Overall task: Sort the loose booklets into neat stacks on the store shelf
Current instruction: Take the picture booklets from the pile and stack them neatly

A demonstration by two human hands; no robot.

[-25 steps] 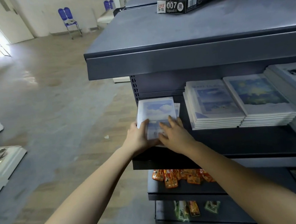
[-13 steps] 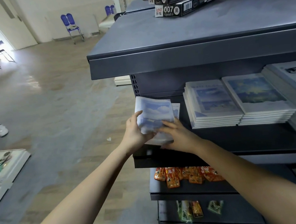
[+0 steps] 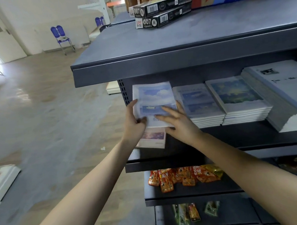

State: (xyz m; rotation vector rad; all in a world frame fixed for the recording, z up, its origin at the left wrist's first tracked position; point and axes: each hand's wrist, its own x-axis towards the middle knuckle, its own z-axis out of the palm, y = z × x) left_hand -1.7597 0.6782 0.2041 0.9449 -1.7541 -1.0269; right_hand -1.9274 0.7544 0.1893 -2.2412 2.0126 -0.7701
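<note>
A sky-print booklet [image 3: 153, 100] is lifted and tilted at the left end of the middle shelf [image 3: 238, 137]. My left hand [image 3: 133, 125] grips its left edge, thumb up along the side. My right hand [image 3: 177, 122] lies flat on its lower cover with fingers straight. Under it a pinkish booklet [image 3: 152, 138] lies on the shelf, partly hidden by my left hand. To the right stand two neat stacks, one pale blue [image 3: 198, 103] and one with a dark blue picture [image 3: 237, 97].
A thick white-covered stack [image 3: 286, 90] fills the shelf's right end. Black 007 boxes [image 3: 163, 12] sit on the top shelf. Orange snack packs [image 3: 184, 177] lie on the shelf below. Open floor and a blue chair [image 3: 62, 39] lie to the left.
The sky-print booklet has come up off the shelf and shifted right toward the stacks. A pinkish booklet beneath it is now uncovered. The camera has moved closer.
</note>
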